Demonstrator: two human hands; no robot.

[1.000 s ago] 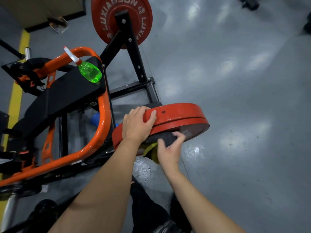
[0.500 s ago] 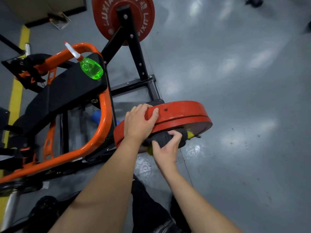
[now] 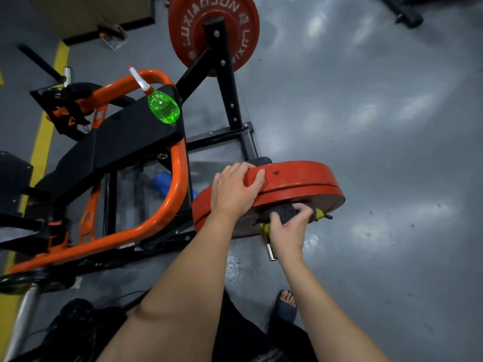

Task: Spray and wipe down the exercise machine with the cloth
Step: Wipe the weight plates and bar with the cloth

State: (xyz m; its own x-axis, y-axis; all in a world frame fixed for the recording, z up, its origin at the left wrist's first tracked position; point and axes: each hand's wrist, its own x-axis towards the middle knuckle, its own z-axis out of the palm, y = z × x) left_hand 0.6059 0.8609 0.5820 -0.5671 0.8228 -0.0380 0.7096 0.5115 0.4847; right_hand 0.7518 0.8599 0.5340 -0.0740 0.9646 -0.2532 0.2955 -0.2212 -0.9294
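Observation:
An orange and black exercise machine (image 3: pixel 177 176) fills the left half of the head view. Two stacked red weight plates (image 3: pixel 303 184) sit on its near sleeve. My left hand (image 3: pixel 234 190) grips the rim of the top plate, fingers curled over its edge. My right hand (image 3: pixel 288 227) holds a dark grey cloth (image 3: pixel 286 212) with yellow edges and presses it against the lower plate's face. A green spray bottle (image 3: pixel 163 108) with a white and red nozzle lies on the black pad (image 3: pixel 125 142), away from both hands.
A second red plate (image 3: pixel 213 30) hangs on the far black upright. A steel sleeve end (image 3: pixel 270 253) pokes out below the cloth. Yellow floor tape (image 3: pixel 41 147) runs along the left. My sandalled foot (image 3: pixel 286 305) stands on the grey floor, which spreads wide to the right.
My right hand has slid the cloth rightward along the lower plate's face. The left hand has kept its grip on the plate rim.

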